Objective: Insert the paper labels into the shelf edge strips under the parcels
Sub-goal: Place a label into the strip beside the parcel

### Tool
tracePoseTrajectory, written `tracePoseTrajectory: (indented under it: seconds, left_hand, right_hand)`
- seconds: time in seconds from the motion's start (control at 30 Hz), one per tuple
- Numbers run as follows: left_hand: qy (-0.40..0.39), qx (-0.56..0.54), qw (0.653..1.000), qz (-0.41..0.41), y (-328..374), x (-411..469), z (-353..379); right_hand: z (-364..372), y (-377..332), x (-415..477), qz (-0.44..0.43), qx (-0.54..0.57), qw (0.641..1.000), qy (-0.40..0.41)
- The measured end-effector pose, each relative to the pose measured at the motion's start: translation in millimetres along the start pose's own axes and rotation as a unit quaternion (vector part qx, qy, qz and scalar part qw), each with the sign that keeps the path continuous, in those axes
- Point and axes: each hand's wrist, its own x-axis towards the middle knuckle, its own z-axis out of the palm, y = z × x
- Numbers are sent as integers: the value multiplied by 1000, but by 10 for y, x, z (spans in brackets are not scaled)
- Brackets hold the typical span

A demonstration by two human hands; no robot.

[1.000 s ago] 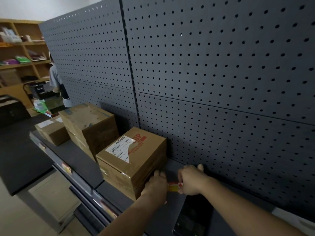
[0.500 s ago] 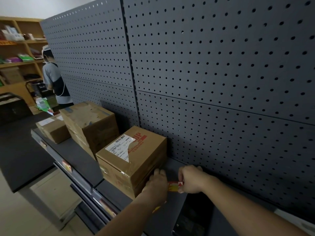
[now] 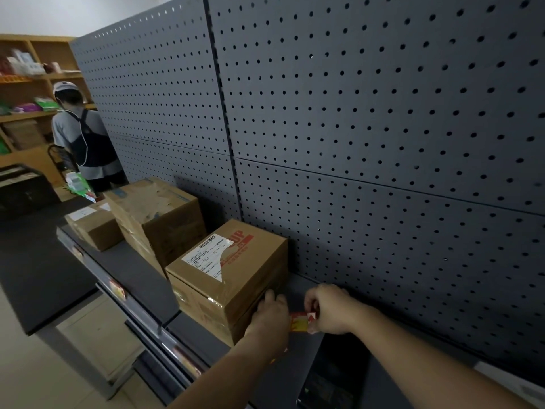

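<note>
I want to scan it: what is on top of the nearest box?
On the nearest box lies a white shipping label with a barcode, one corner peeled. It covers part of the red print, so that wording is partly hidden.

Matt grey perforated metal backboard [image 3: 383, 143], brown cardboard parcels [image 3: 233, 278] under glossy tape, matt dark shelf [image 3: 138, 273].

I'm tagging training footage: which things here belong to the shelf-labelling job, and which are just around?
Job: paper label, pinched by the right hand, left hand at its other end; nearest parcel; shelf edge strip.
Just there: pegboard; wooden shelving; another person; dark device.
</note>
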Motion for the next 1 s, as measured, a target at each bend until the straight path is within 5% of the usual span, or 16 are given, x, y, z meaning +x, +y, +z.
tracePoseTrajectory:
  seconds: [0.47,0.8,1.0]
  left_hand:
    - [39,-31,998,28,24,-156,-126]
    - [143,-111,977,111,-3,-352,-398]
    - [137,-109,963,205,-108,-545,-509]
  right_hand:
    - [-78,-8,-249,-39,103,991,74]
    - [-281,-107,-748,3,133,974,183]
    - [-249,-225,-1324,60,136,950,274]
